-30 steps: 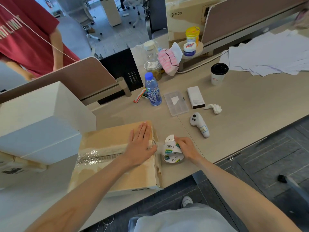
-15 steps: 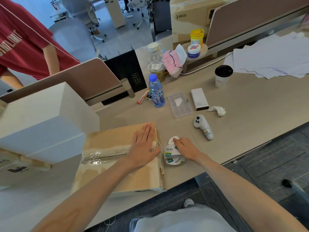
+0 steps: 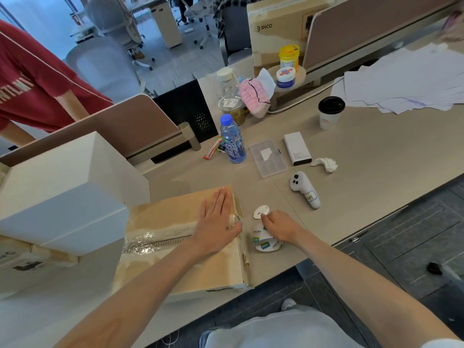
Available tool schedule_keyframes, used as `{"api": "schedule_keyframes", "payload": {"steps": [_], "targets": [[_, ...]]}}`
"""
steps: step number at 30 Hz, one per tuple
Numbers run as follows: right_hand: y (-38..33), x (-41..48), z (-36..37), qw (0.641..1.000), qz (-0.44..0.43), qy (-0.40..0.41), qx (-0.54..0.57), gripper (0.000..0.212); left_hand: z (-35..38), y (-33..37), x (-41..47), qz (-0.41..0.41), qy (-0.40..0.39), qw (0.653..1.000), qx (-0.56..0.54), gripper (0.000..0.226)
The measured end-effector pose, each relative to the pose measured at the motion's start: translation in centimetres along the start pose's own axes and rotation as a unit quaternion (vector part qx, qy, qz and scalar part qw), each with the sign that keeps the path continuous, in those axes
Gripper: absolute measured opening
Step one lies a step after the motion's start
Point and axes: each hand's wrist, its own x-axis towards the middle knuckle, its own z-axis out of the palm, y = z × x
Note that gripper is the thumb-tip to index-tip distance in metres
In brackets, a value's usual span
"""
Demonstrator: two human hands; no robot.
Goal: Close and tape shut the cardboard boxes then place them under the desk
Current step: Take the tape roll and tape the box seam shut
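Cardboard, pale brown and scuffed, formed the closed box (image 3: 163,214) that lay flat on the near left part of the desk (image 3: 376,177), its right edge just beside the tape roll (image 3: 266,244). A crinkled strip of clear tape (image 3: 148,243) ran along the seam across the lid. The left hand (image 3: 216,222) rested palm down on the lid near its right edge, fingers straight and held together, thumb out towards the box's edge. The right hand (image 3: 278,224) had its fingers curled over the top of the tape roll, gripping it where it stood on the desk; whether a free end of tape ran from the roll to the box could not be told. A small white oval tag (image 3: 261,212) lay touching the right fingertips. A white box (image 3: 62,192) stood to the left of the cardboard one, overlapping its far left corner in this view. Farther back on the desk were a white controller (image 3: 305,190), a crumpled tissue (image 3: 325,164), a white power bank (image 3: 297,148), a clear plastic case (image 3: 268,158), a blue water bottle (image 3: 232,143), a lidded paper cup (image 3: 330,111) and a spread of loose papers (image 3: 406,81). A person in a red shirt (image 3: 30,81) stood beyond the divider at the upper left.
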Motion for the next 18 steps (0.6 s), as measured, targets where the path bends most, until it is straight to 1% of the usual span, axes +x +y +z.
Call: {"api": "schedule_keyframes", "payload": {"steps": [2,5,10,15,18], "targets": [[-0.4,0.3,0.1,1.000,0.006,-0.002,-0.010,0.050,-0.2,0.0,0.0,-0.001,-0.012,1.000,-0.010,0.090],[-0.8,0.5,0.9,0.999,0.010,-0.010,-0.052,0.051,-0.5,0.2,0.2,-0.010,-0.034,0.999,-0.021,0.104],[-0.7,0.6,1.2,0.998,0.037,-0.025,-0.042,0.048,-0.5,0.4,0.7,-0.031,-0.062,0.997,-0.033,0.116],[-1.4,0.7,0.7,0.999,0.024,-0.035,-0.013,0.049,-0.9,0.9,0.9,-0.046,-0.088,0.995,-0.029,0.118],[-1.4,0.9,0.6,0.998,0.025,-0.044,-0.023,0.049,-1.4,1.2,1.2,-0.050,-0.097,0.994,-0.030,0.117]]}}
